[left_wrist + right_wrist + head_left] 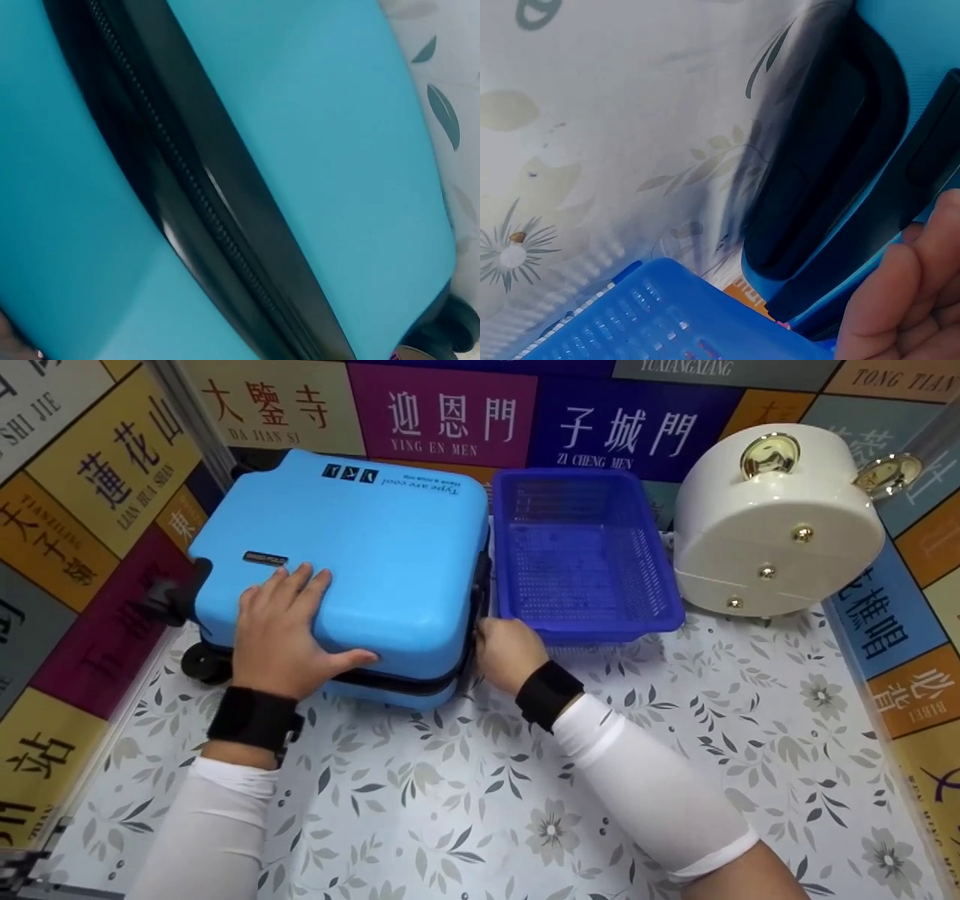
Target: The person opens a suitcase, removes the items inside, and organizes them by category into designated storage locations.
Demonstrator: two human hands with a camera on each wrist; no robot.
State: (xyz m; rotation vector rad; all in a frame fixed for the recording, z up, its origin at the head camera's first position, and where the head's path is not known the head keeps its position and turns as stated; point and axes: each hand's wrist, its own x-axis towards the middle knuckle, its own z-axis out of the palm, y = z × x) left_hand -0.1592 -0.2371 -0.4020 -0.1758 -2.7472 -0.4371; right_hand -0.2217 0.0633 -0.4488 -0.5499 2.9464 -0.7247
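A light blue hard-shell suitcase [360, 562] lies flat on the table, with its wheels to the left. My left hand [277, 637] rests on its near left part, fingers spread over the lid and the thumb stretched along the front edge. In the left wrist view the black zipper band [202, 180] runs around the shell. My right hand [511, 654] is at the suitcase's right side, fingers curled in a pinch at the zipper seam. The right wrist view shows these fingers [885, 289] beside the black band and a black side handle [817, 157]; what lies between them is hidden.
A blue perforated plastic basket [589, 628] stands right of the suitcase, close to my right hand. Farther right is a white rounded case [780, 525] with gold studs. Walls with colourful Chinese-lettered panels [442, 416] enclose the flower-patterned tabletop [450, 810].
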